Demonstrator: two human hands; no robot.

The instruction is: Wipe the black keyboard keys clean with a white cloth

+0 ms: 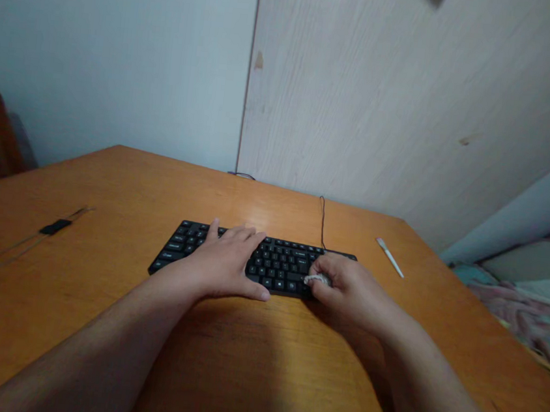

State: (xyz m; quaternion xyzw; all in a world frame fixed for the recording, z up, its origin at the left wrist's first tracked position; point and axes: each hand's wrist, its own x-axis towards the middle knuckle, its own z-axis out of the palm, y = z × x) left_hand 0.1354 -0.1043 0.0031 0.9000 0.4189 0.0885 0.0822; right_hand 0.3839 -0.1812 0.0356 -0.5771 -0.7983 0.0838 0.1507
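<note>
Though in right hand [349, 287], wad [317, 279] indistinct

A wooden chair [2, 128] stands left; crumpled fabric [514, 310] lies right.

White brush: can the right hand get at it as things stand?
Probably yes: nothing tall stands between the right hand and the white brush, though that hand holds a pale wad.

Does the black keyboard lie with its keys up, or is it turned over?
Keys up: rows of marked keys on the keyboard show on both sides of the left hand.
</note>
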